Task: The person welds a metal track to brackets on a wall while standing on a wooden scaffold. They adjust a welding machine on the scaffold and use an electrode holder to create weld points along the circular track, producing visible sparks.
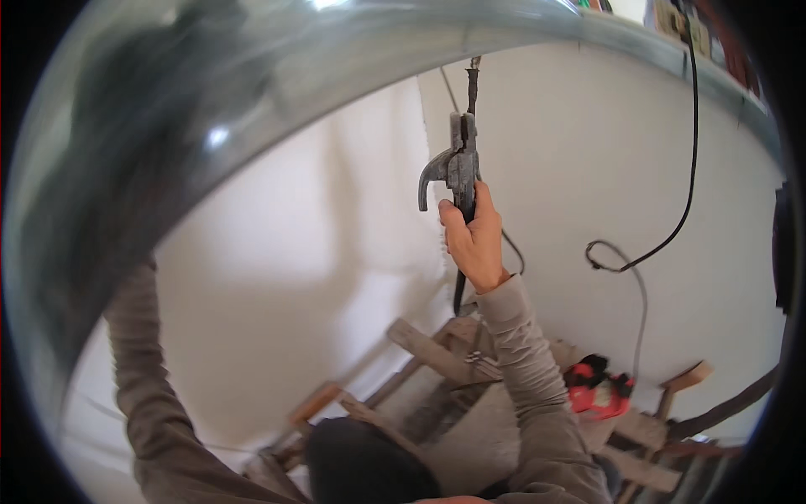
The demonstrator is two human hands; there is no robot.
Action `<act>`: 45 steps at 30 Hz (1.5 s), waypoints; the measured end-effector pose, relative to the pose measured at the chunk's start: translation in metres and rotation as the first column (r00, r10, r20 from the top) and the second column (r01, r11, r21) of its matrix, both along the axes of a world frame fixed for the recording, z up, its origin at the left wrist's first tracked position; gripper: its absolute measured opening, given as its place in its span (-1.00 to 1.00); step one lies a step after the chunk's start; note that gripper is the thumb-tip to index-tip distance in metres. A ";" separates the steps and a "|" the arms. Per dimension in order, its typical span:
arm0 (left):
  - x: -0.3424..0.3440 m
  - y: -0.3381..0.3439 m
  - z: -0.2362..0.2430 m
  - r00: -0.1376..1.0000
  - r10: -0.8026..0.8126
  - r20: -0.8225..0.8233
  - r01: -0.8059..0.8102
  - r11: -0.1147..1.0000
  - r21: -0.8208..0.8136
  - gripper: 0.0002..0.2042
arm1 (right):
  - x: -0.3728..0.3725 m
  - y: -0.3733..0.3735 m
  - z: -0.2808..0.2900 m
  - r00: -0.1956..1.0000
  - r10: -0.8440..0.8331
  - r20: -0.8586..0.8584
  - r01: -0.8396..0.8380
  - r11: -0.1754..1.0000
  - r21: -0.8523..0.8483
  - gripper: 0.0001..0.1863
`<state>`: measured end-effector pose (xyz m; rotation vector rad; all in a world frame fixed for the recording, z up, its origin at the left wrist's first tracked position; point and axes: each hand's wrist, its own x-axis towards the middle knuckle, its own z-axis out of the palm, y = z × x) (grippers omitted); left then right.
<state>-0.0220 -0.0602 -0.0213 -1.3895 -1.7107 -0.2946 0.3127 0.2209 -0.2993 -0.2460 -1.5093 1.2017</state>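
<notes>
My right hand (477, 245) is closed around the dark handle of a welding electrode holder (462, 164), held upright with its jaws at the top. A hooked grey lever sticks out on its left side. A short dark piece (473, 91) stands up from the jaws toward the grey surface overhead. From the handle's lower end, a black cable hangs beside my wrist. My left forearm (138, 361) reaches up at the left and passes behind a large shiny grey curved surface (168, 101). That surface hides my left hand.
White walls (269, 277) meet in a corner ahead. Wooden boards (428, 349) lie jumbled below, with a red and black object (600, 388) at the right. A looped black cable (693, 151) hangs along the right wall. Several items (714, 42) sit on the ledge above.
</notes>
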 end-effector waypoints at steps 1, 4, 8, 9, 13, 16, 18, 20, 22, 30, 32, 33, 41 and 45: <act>-0.029 0.003 -0.014 0.994 -0.104 0.020 0.105 0.993 -0.057 -0.58 | 0.000 -0.004 0.004 0.997 -0.052 0.064 0.050 0.998 0.036 -0.62; -0.095 -0.055 0.013 0.976 0.201 -0.088 -0.216 0.952 -0.219 -0.51 | -0.027 -0.036 0.035 0.998 -0.062 -0.016 0.063 0.995 0.076 -0.65; 0.020 0.044 0.008 0.896 0.369 0.246 -0.308 0.917 -0.254 -0.36 | -0.026 -0.021 0.039 0.993 -0.107 0.044 0.103 0.991 0.088 -0.64; 0.018 0.053 0.005 0.914 0.332 0.234 -0.281 0.933 -0.224 -0.35 | -0.026 -0.016 0.042 0.990 -0.120 0.069 0.114 0.989 0.094 -0.63; 0.008 0.021 -0.007 0.961 0.248 0.121 -0.243 0.968 -0.056 -0.27 | -0.042 -0.002 0.045 0.987 -0.158 0.034 0.150 0.975 0.166 -0.65; -0.057 0.019 -0.012 0.972 0.201 0.121 -0.199 0.979 -0.032 -0.22 | -0.035 0.001 0.033 0.985 -0.139 0.100 0.127 0.986 0.110 -0.66; -0.049 -0.016 0.015 0.960 0.239 0.148 -0.233 0.971 -0.058 -0.19 | -0.045 0.000 0.027 0.994 -0.088 0.069 0.077 0.987 0.143 -0.67; -0.031 -0.004 0.011 0.944 0.246 0.221 -0.229 0.968 -0.099 -0.18 | -0.049 0.012 0.015 0.990 -0.134 0.033 0.129 0.984 0.119 -0.68; -0.023 0.007 0.003 0.926 0.248 0.286 -0.216 0.967 -0.138 -0.18 | -0.043 0.022 0.010 0.990 -0.122 0.063 0.116 0.989 0.092 -0.68; 0.033 0.023 0.012 0.894 0.244 0.377 -0.190 0.966 -0.175 -0.17 | -0.041 0.047 0.009 0.997 -0.083 0.003 0.082 0.988 0.133 -0.67; 0.063 0.019 0.012 0.897 0.239 0.372 -0.201 0.970 -0.140 -0.17 | -0.043 0.042 0.015 0.999 -0.042 -0.013 0.043 0.993 0.114 -0.67; 0.062 0.023 0.008 0.892 0.219 0.396 -0.183 0.975 -0.127 -0.17 | -0.043 0.042 0.014 0.999 -0.048 -0.001 0.048 0.993 0.111 -0.66; 0.057 0.033 -0.003 0.837 0.170 0.520 -0.165 0.985 -0.055 -0.18 | -0.056 0.048 0.009 0.998 -0.058 0.008 0.056 0.989 0.137 -0.63; -0.012 0.002 -0.005 0.852 0.138 0.504 -0.220 0.970 0.106 -0.21 | -0.071 0.036 0.014 1.000 -0.017 -0.004 0.018 0.992 0.126 -0.63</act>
